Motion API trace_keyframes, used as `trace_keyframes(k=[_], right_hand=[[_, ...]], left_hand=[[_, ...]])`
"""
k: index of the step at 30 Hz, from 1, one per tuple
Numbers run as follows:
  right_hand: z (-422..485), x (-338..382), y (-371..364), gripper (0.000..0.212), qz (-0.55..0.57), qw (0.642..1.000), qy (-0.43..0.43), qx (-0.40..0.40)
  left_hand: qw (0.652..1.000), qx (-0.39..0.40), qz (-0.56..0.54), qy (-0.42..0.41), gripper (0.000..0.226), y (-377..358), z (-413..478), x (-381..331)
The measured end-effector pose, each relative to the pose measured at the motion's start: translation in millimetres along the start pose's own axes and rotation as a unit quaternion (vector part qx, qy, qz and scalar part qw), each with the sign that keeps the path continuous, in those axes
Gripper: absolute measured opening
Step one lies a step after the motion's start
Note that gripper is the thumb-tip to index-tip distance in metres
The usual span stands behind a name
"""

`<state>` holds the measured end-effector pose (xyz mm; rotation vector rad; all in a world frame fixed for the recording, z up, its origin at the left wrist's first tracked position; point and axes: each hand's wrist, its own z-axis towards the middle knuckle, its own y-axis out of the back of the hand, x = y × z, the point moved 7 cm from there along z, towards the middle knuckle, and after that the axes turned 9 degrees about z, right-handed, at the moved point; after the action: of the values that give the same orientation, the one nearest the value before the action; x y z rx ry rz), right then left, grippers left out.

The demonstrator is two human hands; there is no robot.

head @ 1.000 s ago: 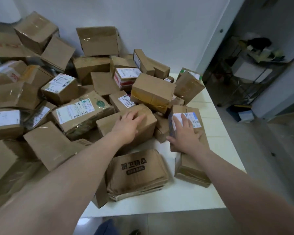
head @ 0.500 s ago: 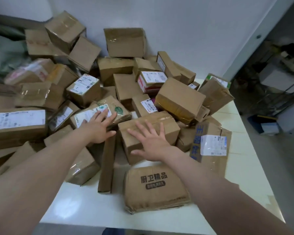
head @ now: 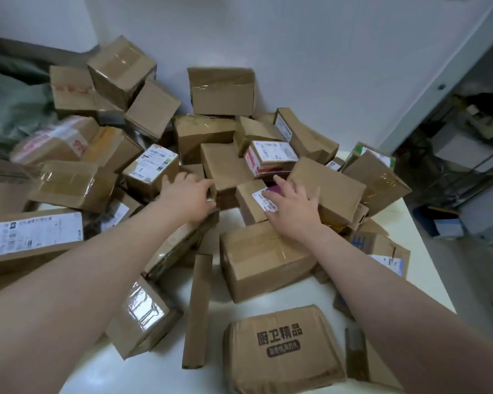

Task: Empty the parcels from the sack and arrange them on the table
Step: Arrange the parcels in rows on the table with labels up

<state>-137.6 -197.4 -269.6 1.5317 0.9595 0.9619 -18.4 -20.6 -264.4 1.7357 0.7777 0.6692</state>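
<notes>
Several brown cardboard parcels lie heaped on the white table, against the wall. The crumpled green sack lies at the far left behind the heap. My left hand is in the middle of the pile, its fingers curled round the near left corner of a plain brown box. To its right, my right hand lies flat with fingers spread on a small labelled box, above a larger taped box. A flat parcel with black printed characters and a long slim box lie nearest me.
The white wall stands right behind the heap. The table's right edge drops to the floor, where a blue and white box sits. Cluttered shelves fill a doorway at the right. Bare tabletop shows at the front and right.
Both hands reached deeper into the pile. The left went from the green-marked parcel to the plain box's corner, the right from the large taped box to the small labelled box.
</notes>
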Motion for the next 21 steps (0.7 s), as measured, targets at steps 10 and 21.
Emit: trace_keyframes(k=[10,21], right_hand=[[19.6,-71.0,14.6,0.06,0.009,0.985,-0.17,0.01],[180.4,-1.2,-25.8,0.067,-0.041,0.997,-0.002,0.065]], left_hand=[[0.993,-0.034,-0.089,-0.074,0.081,26.0,106.9,-86.1],[0.985,0.133,0.015,-0.113,0.073,-43.5,182.3,-15.3]])
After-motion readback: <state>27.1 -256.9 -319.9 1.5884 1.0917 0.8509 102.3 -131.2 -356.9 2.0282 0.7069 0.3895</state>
